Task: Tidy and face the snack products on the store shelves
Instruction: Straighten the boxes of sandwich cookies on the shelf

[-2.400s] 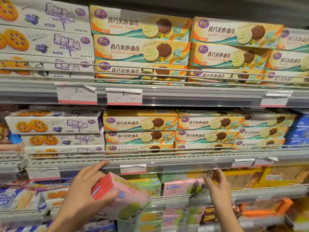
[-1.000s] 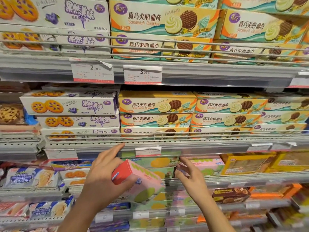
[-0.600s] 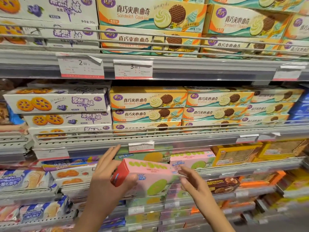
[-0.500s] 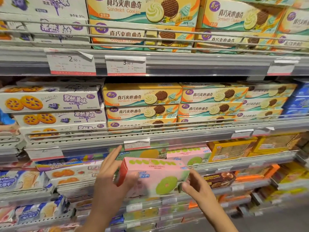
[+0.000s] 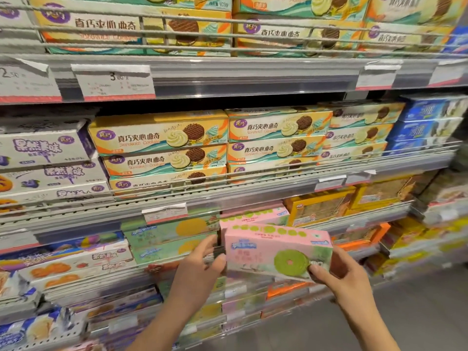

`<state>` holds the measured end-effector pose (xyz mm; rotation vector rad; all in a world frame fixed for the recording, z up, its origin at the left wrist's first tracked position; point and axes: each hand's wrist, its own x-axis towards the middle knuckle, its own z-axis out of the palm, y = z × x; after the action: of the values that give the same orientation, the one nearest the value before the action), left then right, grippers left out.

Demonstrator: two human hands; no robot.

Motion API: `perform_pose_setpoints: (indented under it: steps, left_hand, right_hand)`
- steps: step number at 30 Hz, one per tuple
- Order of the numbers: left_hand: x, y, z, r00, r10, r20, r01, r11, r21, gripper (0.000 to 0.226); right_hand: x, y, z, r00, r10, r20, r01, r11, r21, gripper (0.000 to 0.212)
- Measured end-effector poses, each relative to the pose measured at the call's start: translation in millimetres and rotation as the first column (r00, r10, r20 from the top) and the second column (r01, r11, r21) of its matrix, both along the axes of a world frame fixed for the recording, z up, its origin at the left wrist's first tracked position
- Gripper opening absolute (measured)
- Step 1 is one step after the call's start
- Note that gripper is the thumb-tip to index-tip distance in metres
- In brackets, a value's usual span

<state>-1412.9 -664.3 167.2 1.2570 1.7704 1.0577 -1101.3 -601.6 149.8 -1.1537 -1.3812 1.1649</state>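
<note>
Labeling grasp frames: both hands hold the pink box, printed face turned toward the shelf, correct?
Not quite. The head view shows both hands, left and right, holding the pink box, but its printed face is turned toward the camera, not the shelf.

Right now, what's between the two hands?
Head view: only the pink cookie box, left hand at its left end, right hand gripping its lower right corner.
</note>
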Motion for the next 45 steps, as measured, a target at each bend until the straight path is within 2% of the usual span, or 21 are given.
perform_pose_setpoints:
  steps: [2,4,6,10,13,16,19,22,26,30,33,35,41,43,45]
  left_hand:
    - [9,5,-5,0.984,-0.056,-0.166,0.054,0.998,-0.019,0.049]
    - [22,12,-13,0.93,-0.114,-0.348,0.117,0.993,-0.012,0.059]
    - [31,24,-17,0.905,-0.123,-0.408,0.118,0.992,-0.037,0.068]
    - [44,49,-15,0.912,-0.095,-0.4,0.056,0.993,-0.107,0.084]
    - [48,59,-18,0.896,-0.093,-0.434,0.035,0.99,-0.14,0.084]
    - [45,63,-18,0.907,-0.059,-0.417,0.005,0.992,-0.13,0.077]
    - [48,62,-6,0.974,0.05,-0.223,-0.061,0.997,-0.043,0.055]
    - [53,58,-10,0.969,0.112,-0.219,-0.114,0.993,0.001,0.047]
    - [56,52,-22,0.955,0.163,-0.248,-0.182,0.982,-0.054,0.073]
    - [61,53,-20,0.942,0.257,-0.215,-0.265,0.964,-0.011,0.071]
    - [65,55,-22,0.933,0.32,-0.167,-0.321,0.947,0.017,0.071]
    - [67,53,-19,0.928,0.324,-0.186,-0.327,0.945,0.018,0.072]
    - [67,55,-21,0.897,0.353,-0.264,-0.36,0.933,0.026,0.081]
    - [67,58,-29,0.902,0.346,-0.259,-0.36,0.933,-0.003,0.085]
    - [65,63,-29,0.929,0.302,-0.213,-0.318,0.947,-0.046,0.087]
  right_hand:
    - [6,3,-8,0.995,-0.085,-0.061,0.084,0.996,-0.007,0.036]
    - [11,7,-14,0.987,-0.141,-0.072,0.141,0.99,-0.012,0.035]
    - [13,15,-19,0.986,-0.159,-0.057,0.159,0.987,-0.004,0.038]
    - [8,28,-18,0.988,-0.152,-0.041,0.153,0.988,0.019,0.041]
    - [0,39,-17,0.991,-0.106,-0.083,0.108,0.994,0.018,0.039]
    - [-8,54,-19,0.991,-0.069,-0.117,0.07,0.998,0.004,0.041]
    - [-14,68,-25,0.994,-0.025,-0.105,0.025,1.0,0.005,0.044]
    - [-21,80,-25,0.998,0.028,-0.06,-0.026,0.999,0.036,0.048]
    - [-26,93,-21,0.99,0.04,0.138,-0.06,0.988,0.145,0.053]
    - [-32,103,-24,0.976,0.005,0.219,-0.044,0.984,0.171,0.049]
    - [-39,108,-26,0.979,-0.046,0.197,0.016,0.988,0.151,0.052]
    - [-44,111,-25,0.977,-0.103,0.184,0.078,0.988,0.137,0.049]
    - [-59,118,-16,0.91,-0.248,0.333,0.149,0.944,0.294,0.033]
    - [-65,121,-14,0.899,-0.21,0.385,0.129,0.965,0.227,0.044]
    - [-68,122,-9,0.917,-0.147,0.37,0.094,0.983,0.158,0.057]
